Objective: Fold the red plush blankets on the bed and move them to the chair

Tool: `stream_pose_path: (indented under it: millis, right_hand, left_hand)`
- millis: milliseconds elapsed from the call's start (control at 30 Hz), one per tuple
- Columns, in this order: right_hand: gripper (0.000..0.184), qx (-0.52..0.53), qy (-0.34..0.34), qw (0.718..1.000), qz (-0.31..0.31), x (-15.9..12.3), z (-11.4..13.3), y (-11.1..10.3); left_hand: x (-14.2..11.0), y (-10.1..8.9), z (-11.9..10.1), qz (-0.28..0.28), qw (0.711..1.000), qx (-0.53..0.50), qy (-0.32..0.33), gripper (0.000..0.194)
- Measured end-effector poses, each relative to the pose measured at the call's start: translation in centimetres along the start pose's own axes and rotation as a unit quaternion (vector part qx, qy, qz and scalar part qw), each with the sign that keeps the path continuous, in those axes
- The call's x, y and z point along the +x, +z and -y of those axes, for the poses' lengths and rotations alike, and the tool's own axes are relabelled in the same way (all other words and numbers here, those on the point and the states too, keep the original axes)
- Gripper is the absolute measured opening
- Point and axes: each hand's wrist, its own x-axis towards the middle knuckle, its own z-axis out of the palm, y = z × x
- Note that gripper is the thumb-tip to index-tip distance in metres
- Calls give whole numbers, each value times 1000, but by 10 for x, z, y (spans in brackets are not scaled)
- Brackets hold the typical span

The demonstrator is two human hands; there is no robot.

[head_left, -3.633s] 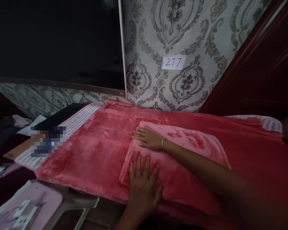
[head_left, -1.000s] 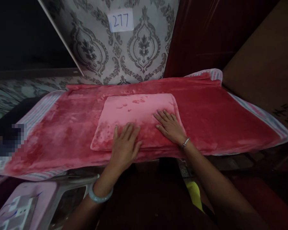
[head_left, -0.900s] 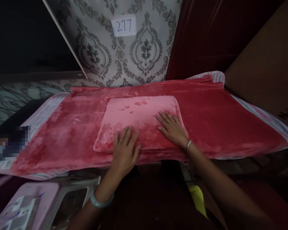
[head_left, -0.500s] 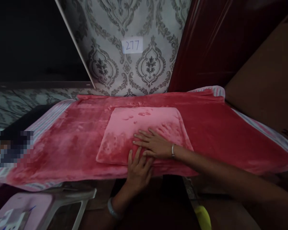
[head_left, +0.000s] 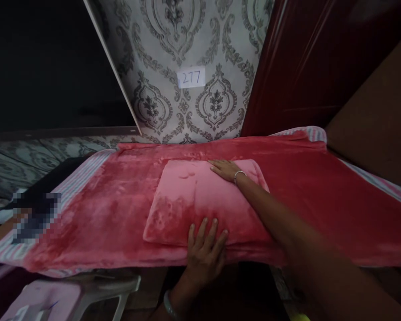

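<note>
While my left hand (head_left: 203, 254) lies with fingers spread over the near edge of the folded pink plush cloth (head_left: 190, 196), my right hand (head_left: 225, 169) rests near its far edge, fingers extended; neither hand grips anything. The cloth lies flat on the broad red blanket (head_left: 307, 196), in front of the patterned wall (head_left: 217, 26). The step in hand appears to be smoothing its top; a further stroke would, I judge, call for light, even pressure, lest the layers shift.
</note>
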Motion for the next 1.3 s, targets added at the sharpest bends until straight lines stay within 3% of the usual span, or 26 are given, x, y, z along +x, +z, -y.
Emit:
stream_pose_path:
  millis: [200,367,433,500,600,667,733,833,1033,1133,1300]
  right_hand:
    - [62,7,5,1000,-24,-9,6,-3]
    - [59,-9,26,998,-53,-20,22,-17]
    - [57,-16,-32,996,-80,-31,44,-18]
    - [55,-14,-155,984,-81,-46,75,-14]
    - [53,-7,-334,942,-15,-67,126,4]
    - [54,-13,-397,918,24,-69,146,16]
    - [56,-28,-412,910,36,-58,151,22]
    - [60,-59,-349,935,24,-22,136,18]
    - [61,-29,-114,991,59,43,101,3]
    - [61,7,-46,997,67,52,95,6]
    - [62,1,-32,999,42,49,97,4]
  left_hand:
    - [-1,1,0,9,1000,3,0,48]
    - [9,-26,2,42,999,-10,12,47]
    - [14,-42,9,33,999,-4,7,44]
    - [16,-52,20,10,1000,13,-11,41]
    - [11,-52,37,-10,998,53,-33,34]
    - [4,-45,44,-2,996,81,-40,34]
    - [-2,-39,46,10,995,93,-43,37]
    - [-7,-34,45,15,995,84,-52,44]
    - [-8,-34,43,16,995,79,-63,46]
    - [-10,-33,44,18,994,83,-65,46]
    - [-11,-32,44,14,994,89,-62,47]
